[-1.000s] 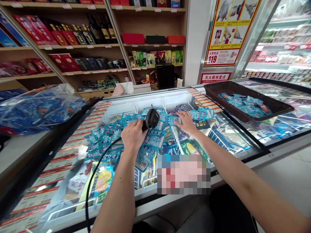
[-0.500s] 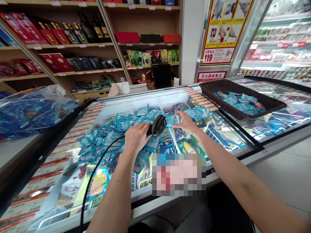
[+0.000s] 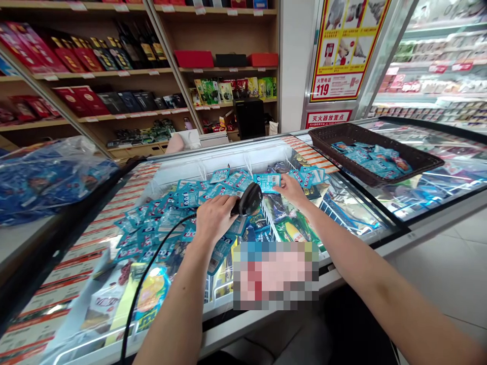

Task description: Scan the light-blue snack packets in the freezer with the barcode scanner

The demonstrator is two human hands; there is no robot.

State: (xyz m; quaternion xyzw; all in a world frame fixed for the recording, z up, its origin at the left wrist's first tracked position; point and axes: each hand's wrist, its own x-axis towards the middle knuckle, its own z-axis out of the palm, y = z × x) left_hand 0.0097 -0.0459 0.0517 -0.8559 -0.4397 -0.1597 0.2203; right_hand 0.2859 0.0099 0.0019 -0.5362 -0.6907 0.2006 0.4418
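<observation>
A black corded barcode scanner [image 3: 251, 198] is gripped in my left hand [image 3: 216, 215], its head pointing right above the freezer's glass top. My right hand [image 3: 292, 189] pinches the right end of a light-blue packet [image 3: 267, 181], just beyond the scanner head. The packet's printed barcode side faces up. Many similar blue packets [image 3: 158, 218] lie spread and overlapping over the glass to the left, some partly under my left hand. A few more blue packets [image 3: 311, 176] rest on the glass beyond my right hand.
On the right, a brown woven basket [image 3: 418, 167] holds several blue packets. A clear plastic bag [image 3: 57, 172] full of blue packets sits at the left. The scanner's black cable [image 3: 146, 271] runs down beside my left forearm. Shelves of boxes and bottles stand behind the freezer.
My right hand's fingers have closed on the end of the blue packet, which shows more fully now. The scanner head has tilted slightly. The view has shifted a little.
</observation>
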